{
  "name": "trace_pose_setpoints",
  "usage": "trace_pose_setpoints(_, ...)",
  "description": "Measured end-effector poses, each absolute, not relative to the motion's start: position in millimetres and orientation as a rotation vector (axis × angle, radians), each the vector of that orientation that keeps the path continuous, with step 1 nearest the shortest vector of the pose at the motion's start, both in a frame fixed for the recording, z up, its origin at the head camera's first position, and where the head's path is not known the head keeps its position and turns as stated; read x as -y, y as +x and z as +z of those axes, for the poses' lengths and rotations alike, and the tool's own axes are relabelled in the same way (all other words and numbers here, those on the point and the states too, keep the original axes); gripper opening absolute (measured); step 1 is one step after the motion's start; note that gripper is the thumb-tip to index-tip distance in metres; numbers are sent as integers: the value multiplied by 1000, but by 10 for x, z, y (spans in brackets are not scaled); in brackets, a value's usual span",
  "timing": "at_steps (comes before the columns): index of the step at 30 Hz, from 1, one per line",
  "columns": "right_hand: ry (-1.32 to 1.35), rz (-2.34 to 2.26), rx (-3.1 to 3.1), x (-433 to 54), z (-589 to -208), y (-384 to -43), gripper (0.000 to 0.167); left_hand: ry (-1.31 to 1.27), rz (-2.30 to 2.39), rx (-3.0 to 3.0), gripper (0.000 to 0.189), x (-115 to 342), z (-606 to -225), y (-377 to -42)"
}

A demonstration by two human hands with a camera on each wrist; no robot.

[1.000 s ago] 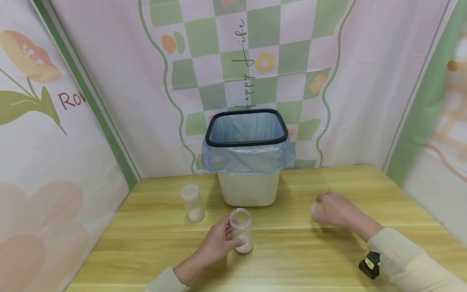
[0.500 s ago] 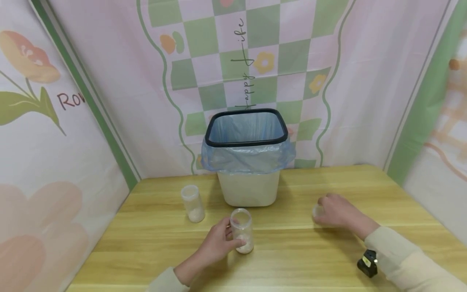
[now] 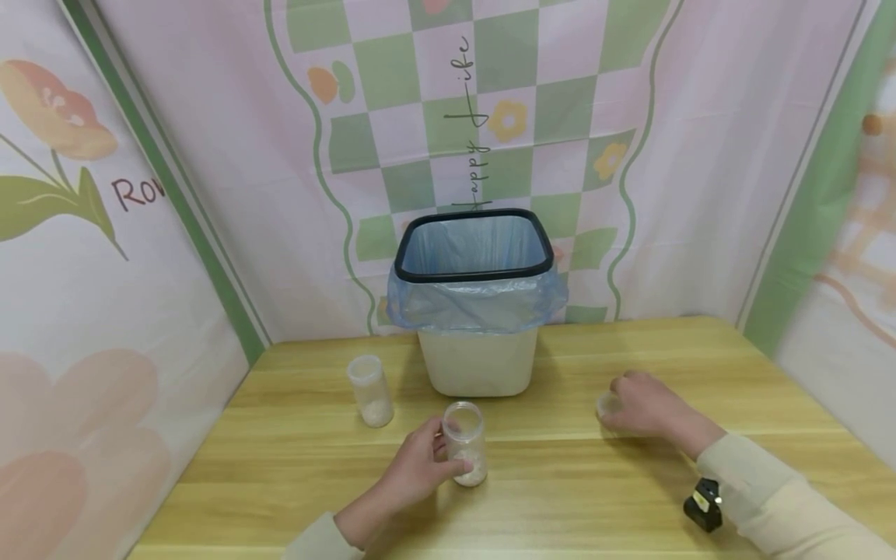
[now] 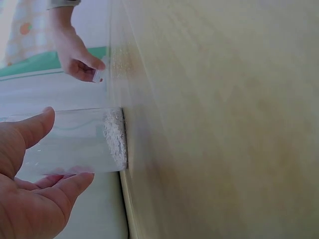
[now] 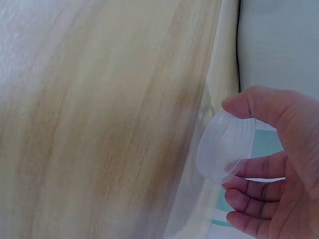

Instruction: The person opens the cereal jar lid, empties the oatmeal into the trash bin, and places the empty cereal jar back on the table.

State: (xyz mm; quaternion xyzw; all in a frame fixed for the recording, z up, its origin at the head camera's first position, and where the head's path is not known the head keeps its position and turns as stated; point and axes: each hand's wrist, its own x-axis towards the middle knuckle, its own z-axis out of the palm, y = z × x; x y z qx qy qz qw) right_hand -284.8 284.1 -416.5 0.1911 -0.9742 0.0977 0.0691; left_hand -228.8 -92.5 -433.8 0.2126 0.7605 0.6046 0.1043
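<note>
In the head view, my left hand (image 3: 417, 468) holds an uncapped clear plastic jar (image 3: 465, 437) that stands upright on the table. White flakes (image 4: 114, 138) cover its bottom, as the left wrist view shows. My right hand (image 3: 647, 406), off to the right, pinches a translucent round lid (image 5: 224, 147) between thumb and fingers. That lid is tilted close to the tabletop; whether its edge touches the wood I cannot tell. A second jar (image 3: 370, 390) stands back and left of the held one, with pale material at its bottom. Its top looks covered by a whitish lid.
Behind the jars, a white bin (image 3: 479, 364) lined with a blue bag stands at the back of the wooden table (image 3: 560, 498). A small black device (image 3: 703, 505) sits by my right sleeve. Patterned cloth (image 3: 392, 109) hangs around the table.
My right hand has shifted very slightly, and the lid in it leans over a little more than before. The left hand and both jars have stayed in place.
</note>
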Motion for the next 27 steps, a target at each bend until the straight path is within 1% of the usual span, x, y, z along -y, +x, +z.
trace_pose_setpoints(11, 548, 335, 2967, -2844, -4182, -2864, 47, 619, 1772, -2254, 52, 922, -4329, -2278)
trace_pose_setpoints(17, 552, 337, 2986, -2851, -4202, -2863, 45, 610, 1785, -2249, 49, 920, -4352, -2293)
trace_pose_setpoints(27, 551, 333, 3006, -2856, -4202, -2857, 48, 602, 1781, -2257, 49, 926, -4365, -2303)
